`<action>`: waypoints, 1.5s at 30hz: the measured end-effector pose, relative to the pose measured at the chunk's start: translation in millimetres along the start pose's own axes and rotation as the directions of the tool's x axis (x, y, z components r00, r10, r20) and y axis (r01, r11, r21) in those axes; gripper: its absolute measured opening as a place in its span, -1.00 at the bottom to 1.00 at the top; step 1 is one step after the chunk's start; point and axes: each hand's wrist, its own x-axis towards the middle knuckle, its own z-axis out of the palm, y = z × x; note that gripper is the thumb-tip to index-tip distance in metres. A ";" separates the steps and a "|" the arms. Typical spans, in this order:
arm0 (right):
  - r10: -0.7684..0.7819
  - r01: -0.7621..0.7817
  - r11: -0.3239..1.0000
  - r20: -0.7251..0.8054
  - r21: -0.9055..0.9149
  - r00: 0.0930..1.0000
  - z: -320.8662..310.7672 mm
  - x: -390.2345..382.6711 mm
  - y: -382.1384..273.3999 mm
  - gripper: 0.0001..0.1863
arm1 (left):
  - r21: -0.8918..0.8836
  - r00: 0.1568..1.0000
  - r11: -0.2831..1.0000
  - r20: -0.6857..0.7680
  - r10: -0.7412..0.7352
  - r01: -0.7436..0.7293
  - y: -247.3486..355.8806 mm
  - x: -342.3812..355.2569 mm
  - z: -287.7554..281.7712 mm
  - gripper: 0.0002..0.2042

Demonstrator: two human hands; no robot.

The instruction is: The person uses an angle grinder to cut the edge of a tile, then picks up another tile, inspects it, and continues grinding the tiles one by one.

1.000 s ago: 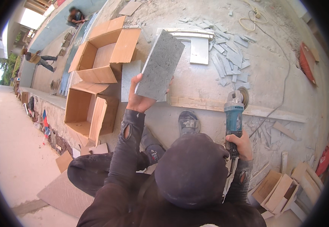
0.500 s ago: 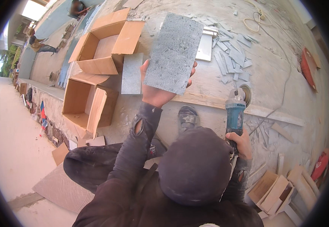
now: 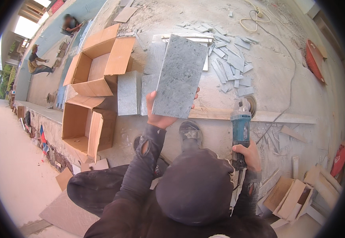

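My left hand [image 3: 161, 119] grips the lower end of a rectangular grey stone tile [image 3: 181, 77]. The tile is held up with its speckled broad face in view, thumb at the left edge and fingertips showing at the right. My right hand [image 3: 248, 155] is wrapped around the rear body of a blue angle grinder [image 3: 241, 129]. The grinder's round disc [image 3: 252, 105] points away from me, apart from the tile. Whether the disc spins cannot be told. Beside my left hand stand stacked grey tiles [image 3: 129, 94], partly hidden by the held tile.
Two open cardboard boxes [image 3: 95, 67] lie at the left. Broken tile strips [image 3: 234, 59] are heaped beyond the grinder. A wooden plank [image 3: 277, 116] crosses the floor, and a cable [image 3: 293, 77] runs along the right. Two other people [image 3: 37, 61] are at the far left.
The view has shifted, so boxes and floor sit lower and further left. The held tile has moved slightly right of the stacked tiles, uncovering more of them. Both hands keep their grips.
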 end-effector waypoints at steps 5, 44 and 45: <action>0.028 -0.028 0.999 -0.011 0.039 1.000 -6.0 1.4 0.7 -0.59 | 0.475 0.895 0.858 -0.444 0.044 0.194 -25.0 3.1 3.0 -0.14; 0.074 -0.070 0.996 -0.073 0.049 0.995 -21.9 7.0 8.0 -0.58 | 0.595 0.624 0.529 -0.767 0.151 0.605 -145.3 93.7 -163.7 -0.63; 0.079 -0.074 0.995 -0.072 0.059 0.994 -19.7 5.1 5.3 -0.58 | 0.592 0.628 0.550 -0.764 0.149 0.589 -139.9 93.9 -159.3 -0.64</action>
